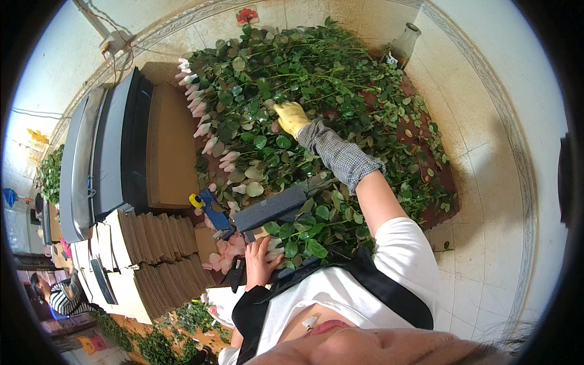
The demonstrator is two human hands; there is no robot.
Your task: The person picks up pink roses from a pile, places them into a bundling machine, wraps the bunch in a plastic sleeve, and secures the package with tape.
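Note:
Many long-stemmed roses with pale pink buds lie in a broad leafy heap, their heads at the left. My right hand, in a yellow glove with a checked sleeve, reaches over the leaves with its fingers together. What is between those fingers is hidden. Low in the middle, my bare left hand curls its fingers at a few pale roses, whose leafy stems run to the right. Beside that hand are a dark grey ribbed block and loose pink petals.
A blue and yellow hand tool lies near the petals. Stacked cardboard sheets and large dark panels stand at the left. A glass vase is by the far wall. A person in stripes sits at the far left.

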